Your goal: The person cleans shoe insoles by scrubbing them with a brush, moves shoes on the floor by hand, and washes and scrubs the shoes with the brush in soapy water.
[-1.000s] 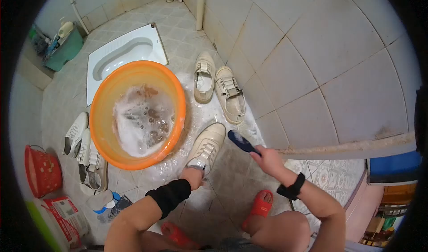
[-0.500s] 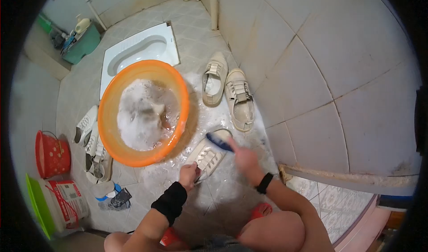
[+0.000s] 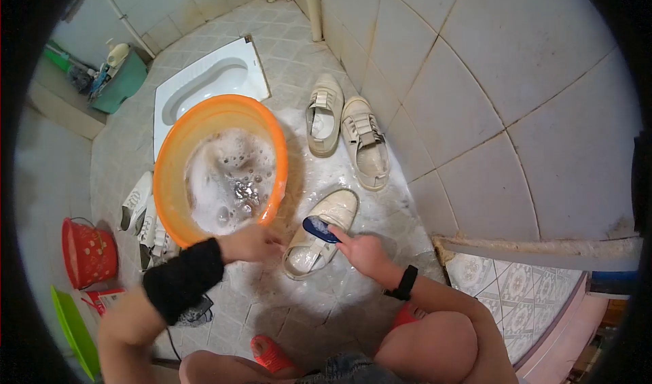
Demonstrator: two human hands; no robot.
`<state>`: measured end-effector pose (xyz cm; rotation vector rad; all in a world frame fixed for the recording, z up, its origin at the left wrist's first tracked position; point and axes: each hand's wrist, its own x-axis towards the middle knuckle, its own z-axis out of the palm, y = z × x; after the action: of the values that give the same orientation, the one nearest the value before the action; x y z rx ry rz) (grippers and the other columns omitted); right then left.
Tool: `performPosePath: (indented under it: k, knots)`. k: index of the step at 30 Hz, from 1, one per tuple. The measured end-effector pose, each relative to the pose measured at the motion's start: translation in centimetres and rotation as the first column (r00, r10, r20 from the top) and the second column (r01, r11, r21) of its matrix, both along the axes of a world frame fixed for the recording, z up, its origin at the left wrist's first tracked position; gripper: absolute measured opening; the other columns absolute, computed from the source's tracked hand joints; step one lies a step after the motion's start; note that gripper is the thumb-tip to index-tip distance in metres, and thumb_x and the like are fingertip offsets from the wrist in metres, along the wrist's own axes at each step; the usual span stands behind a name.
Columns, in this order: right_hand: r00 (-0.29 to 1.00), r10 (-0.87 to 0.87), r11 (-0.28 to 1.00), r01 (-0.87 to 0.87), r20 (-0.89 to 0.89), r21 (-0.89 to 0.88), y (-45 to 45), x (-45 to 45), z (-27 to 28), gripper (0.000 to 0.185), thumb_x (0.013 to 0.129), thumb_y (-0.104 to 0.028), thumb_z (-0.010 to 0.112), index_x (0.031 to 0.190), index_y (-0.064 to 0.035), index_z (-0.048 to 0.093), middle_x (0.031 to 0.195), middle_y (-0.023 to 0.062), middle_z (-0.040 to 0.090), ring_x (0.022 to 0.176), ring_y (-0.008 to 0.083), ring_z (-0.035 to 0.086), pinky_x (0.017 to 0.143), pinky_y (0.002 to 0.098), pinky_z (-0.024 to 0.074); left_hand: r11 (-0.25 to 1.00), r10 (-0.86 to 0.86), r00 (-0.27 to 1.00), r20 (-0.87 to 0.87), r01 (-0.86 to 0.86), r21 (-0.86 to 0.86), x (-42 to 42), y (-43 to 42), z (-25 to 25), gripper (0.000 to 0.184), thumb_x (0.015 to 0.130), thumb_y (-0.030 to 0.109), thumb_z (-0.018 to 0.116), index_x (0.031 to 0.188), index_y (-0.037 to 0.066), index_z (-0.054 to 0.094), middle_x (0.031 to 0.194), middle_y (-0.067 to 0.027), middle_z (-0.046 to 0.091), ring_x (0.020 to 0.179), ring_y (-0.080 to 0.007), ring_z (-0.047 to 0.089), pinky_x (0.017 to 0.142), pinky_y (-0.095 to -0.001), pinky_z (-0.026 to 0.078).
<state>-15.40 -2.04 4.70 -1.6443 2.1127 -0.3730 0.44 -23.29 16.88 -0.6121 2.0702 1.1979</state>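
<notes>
Right hand [image 3: 363, 251] holds the blue brush [image 3: 319, 229] over the white shoe [image 3: 322, 233]

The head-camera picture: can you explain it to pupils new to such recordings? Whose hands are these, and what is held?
No robot here: a person wears the camera on their head, so it looks forward and down at their own hands. The right hand holds a blue brush over a cream shoe on the wet tiled floor. The left hand is near the shoe's heel; contact is unclear. Nearby stand an orange basin of sudsy water and, by the wall, two more shoes.
</notes>
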Motion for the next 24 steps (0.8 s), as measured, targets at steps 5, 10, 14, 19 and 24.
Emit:
performPosePath:
  k: [5,10,14,19,24]
  knots:
    - [0.978,-0.049,0.999,0.046,0.201,0.019,-0.8,-0.2,0.2,0.041,0.085,-0.025,0.051,0.126,-0.0295,0.045,0.068,0.0143,0.059,0.06,0.032,0.058,0.056,0.042,0.0456,0.985,0.168,0.971,0.168,-0.161,-0.054,-1.1,-4.6,10.1,0.033,0.086,0.026,0.053,0.107,0.001,0.059,0.085,-0.0044,0.061,0.076,-0.0113,0.056,0.064,-0.0248,0.049]
    - [0.929,-0.084,0.995,0.061,0.361,0.074,-1.3,-0.3,0.2,0.041,0.085,-0.023,0.05,0.126,-0.0299,0.045,0.073,0.0142,0.06,0.067,0.0331,0.059,0.062,0.0433,0.0463,0.964,0.255,0.95,0.183,-0.234,-0.128,-6.5,-6.6,18.3,0.034,0.088,0.027,0.05,0.107,0.0,0.057,0.093,-0.0073,0.059,0.083,-0.0149,0.057,0.068,-0.0271,0.051]
    - [0.968,-0.055,0.998,0.044,0.244,0.05,-1.0,-0.4,0.8,0.04,0.086,-0.024,0.049,0.125,-0.032,0.045,0.073,0.0159,0.06,0.063,0.0339,0.058,0.059,0.0441,0.0459,0.979,0.091,0.995,-0.043,-0.097,-0.18,-7.9,-5.6,11.4,0.028,0.084,0.028,0.054,0.092,0.002,0.064,0.085,-0.0114,0.064,0.075,-0.0215,0.061,0.068,-0.035,0.05]
    - [0.994,-0.107,0.994,0.106,0.028,0.04,-1.4,-2.7,-0.8,0.043,0.086,-0.021,0.047,0.128,-0.0295,0.042,0.061,0.0136,0.057,0.052,0.0309,0.057,0.048,0.0423,0.0449,0.847,-0.143,0.984,0.105,0.176,-0.501,-5.0,7.1,-4.4,0.05,0.078,0.041,0.059,0.12,0.016,0.051,0.115,-0.0159,0.054,0.103,-0.0335,0.053,0.089,-0.0439,0.041]
    - [0.994,0.113,0.986,-0.11,-0.012,0.124,-0.4,-0.4,-0.5,0.057,0.083,-0.01,0.045,0.136,-0.0244,0.03,0.063,0.0121,0.058,0.053,0.0275,0.059,0.047,0.041,0.0468,0.741,-0.058,0.998,-0.014,0.034,-0.67,-2.0,13.2,-11.4,0.073,0.074,0.044,0.062,0.136,0.023,0.03,0.144,-0.0027,0.024,0.132,-0.0394,0.013,0.093,-0.0705,0.019]
